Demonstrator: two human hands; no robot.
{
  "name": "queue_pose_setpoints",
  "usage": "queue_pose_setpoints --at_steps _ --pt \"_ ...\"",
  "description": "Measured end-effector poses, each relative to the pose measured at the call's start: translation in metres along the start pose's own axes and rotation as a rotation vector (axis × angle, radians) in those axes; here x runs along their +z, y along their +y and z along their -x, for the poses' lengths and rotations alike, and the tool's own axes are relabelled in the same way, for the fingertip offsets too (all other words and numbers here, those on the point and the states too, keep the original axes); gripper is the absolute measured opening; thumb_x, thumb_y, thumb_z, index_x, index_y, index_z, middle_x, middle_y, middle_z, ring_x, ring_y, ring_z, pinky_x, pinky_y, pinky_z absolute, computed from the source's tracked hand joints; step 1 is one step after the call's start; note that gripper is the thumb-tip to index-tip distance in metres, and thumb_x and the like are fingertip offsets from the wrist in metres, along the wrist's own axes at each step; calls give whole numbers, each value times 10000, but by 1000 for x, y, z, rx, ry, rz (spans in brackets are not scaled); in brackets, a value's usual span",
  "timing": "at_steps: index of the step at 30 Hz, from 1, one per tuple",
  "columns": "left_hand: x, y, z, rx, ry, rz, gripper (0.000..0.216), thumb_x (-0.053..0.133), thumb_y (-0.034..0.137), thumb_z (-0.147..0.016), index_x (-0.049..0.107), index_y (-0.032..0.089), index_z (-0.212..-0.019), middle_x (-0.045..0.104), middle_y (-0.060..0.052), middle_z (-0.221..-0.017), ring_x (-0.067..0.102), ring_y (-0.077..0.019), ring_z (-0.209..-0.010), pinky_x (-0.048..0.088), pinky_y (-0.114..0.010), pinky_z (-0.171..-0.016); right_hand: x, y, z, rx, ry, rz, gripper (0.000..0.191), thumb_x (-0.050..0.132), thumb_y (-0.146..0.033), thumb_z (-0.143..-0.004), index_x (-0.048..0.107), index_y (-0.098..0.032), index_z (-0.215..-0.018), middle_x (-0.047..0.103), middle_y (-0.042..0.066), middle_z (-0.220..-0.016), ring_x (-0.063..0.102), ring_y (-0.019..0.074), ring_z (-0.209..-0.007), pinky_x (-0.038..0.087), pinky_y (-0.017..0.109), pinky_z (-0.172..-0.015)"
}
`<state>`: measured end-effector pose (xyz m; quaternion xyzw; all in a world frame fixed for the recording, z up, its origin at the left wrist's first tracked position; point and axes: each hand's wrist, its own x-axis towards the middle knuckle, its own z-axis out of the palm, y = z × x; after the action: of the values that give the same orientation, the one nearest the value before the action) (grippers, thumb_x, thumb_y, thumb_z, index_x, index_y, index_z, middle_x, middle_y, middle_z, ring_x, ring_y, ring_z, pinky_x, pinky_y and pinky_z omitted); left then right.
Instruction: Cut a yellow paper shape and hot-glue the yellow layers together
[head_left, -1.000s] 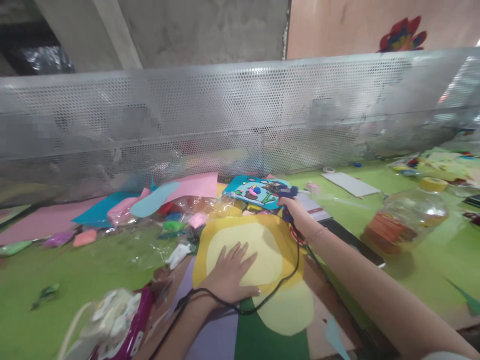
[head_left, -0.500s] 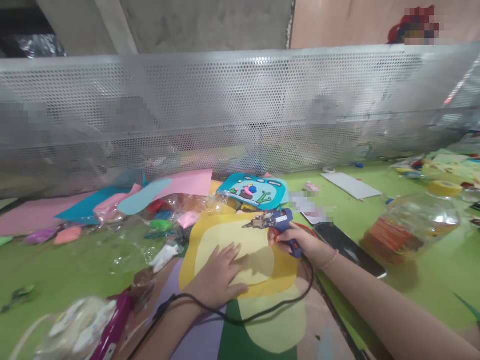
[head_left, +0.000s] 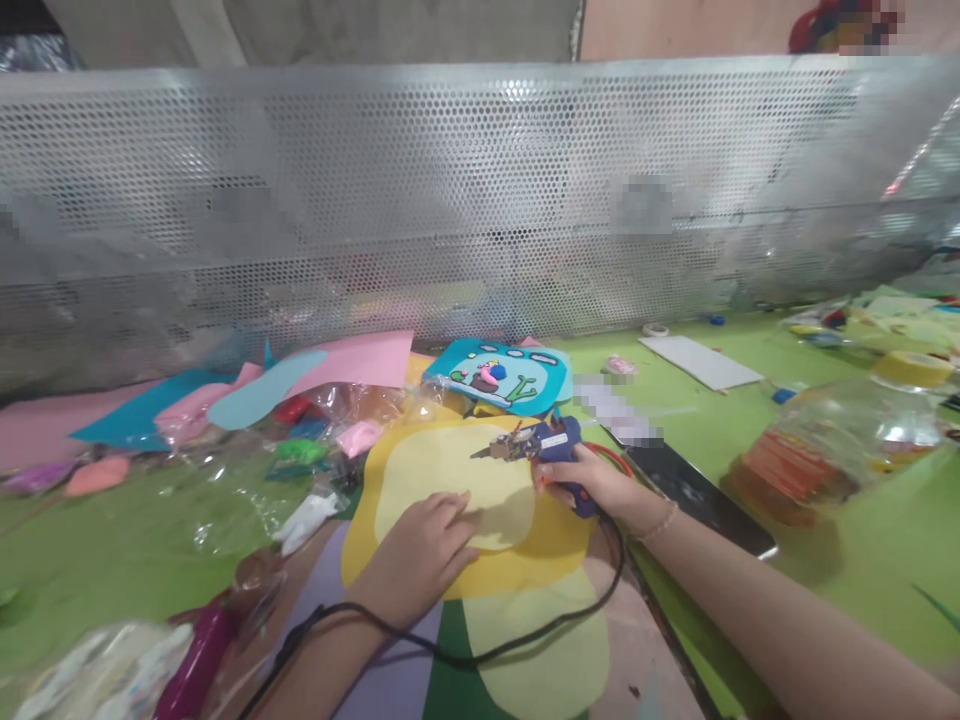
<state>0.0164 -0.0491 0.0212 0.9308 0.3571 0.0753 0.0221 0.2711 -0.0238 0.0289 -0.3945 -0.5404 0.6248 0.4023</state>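
A blue hot glue gun with a dirty metal nozzle is held in my right hand, its tip pointing left above the pale yellow paper oval. The fingers wrap around its handle. That oval lies on a larger orange-yellow rounded sheet. My left hand rests on these sheets, empty, with its fingers lying on the paper and partly bent. A black cord runs from the glue gun in a loop over my left forearm. Under the sheets lie purple, green and pale yellow papers.
Behind the sheets lies a blue decorated card. A phone and a clear bottle with a yellow cap are on the right. Plastic bags and coloured clay packs cover the left. A perforated metal panel stands behind.
My left hand's fingers have drawn closer together and bent on the paper. The glue gun has shifted slightly left, still in my right hand. The camera view has tilted down a little.
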Motion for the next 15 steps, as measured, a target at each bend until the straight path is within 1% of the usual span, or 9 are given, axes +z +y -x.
queue_pose_setpoints --at_steps 2,4,6,8,10,12,14,15 --pt "2 -1 1 3 28 6 330 368 266 -913 569 197 -1166 553 -97 -1241 464 -226 -1185 391 -412 -1022 1 -2 0 -2 19 15 231 637 -362 -666 567 -149 -610 461 -38 -424 385 65 -367 277 193 -378" --pt "3 -2 3 -9 35 22 367 355 161 -872 558 180 -1176 540 -100 -1262 445 -215 -1211 372 -403 -1049 2 -5 1 0 29 38 236 624 -367 -676 576 -146 -611 457 -36 -417 384 66 -371 280 194 -383" --pt "5 -4 4 -55 24 34 480 359 71 -786 524 156 -1229 509 -103 -1308 403 -208 -1255 343 -398 -1076 4 -7 2 -4 48 52 240 619 -367 -676 582 -142 -602 460 -30 -421 385 65 -377 279 194 -389" --pt "8 -7 5 -131 10 47 592 354 26 -707 486 119 -1277 472 -108 -1353 364 -203 -1290 310 -393 -1099 4 -8 2 -13 89 58 236 620 -361 -676 581 -142 -596 465 -27 -425 389 66 -381 276 195 -393" --pt "10 -11 5 -223 10 87 628 338 15 -677 483 91 -1283 460 -107 -1368 357 -196 -1301 289 -386 -1110 3 -7 1 -39 133 49 225 616 -351 -690 583 -144 -609 476 -24 -434 399 69 -385 279 196 -398" --pt "12 -15 4 -321 45 165 611 325 22 -685 507 93 -1263 477 -93 -1357 388 -186 -1284 292 -377 -1107 0 -3 -1 -99 159 19 217 600 -344 -718 593 -145 -633 486 -22 -446 408 71 -392 287 198 -405" --pt "11 -18 1 -418 129 280 542 320 72 -740 534 114 -1236 517 -77 -1322 442 -186 -1246 323 -369 -1084 -2 0 -2 -169 173 -22 217 582 -343 -743 601 -147 -651 480 -23 -444 406 73 -394 290 199 -410" --pt "10 -19 0 -469 181 342 487 317 124 -785 554 120 -1210 552 -80 -1283 478 -196 -1215 356 -368 -1057 -3 1 -3 -192 177 -37 222 573 -345 -753 603 -148 -655 475 -24 -440 403 74 -394 289 200 -410"
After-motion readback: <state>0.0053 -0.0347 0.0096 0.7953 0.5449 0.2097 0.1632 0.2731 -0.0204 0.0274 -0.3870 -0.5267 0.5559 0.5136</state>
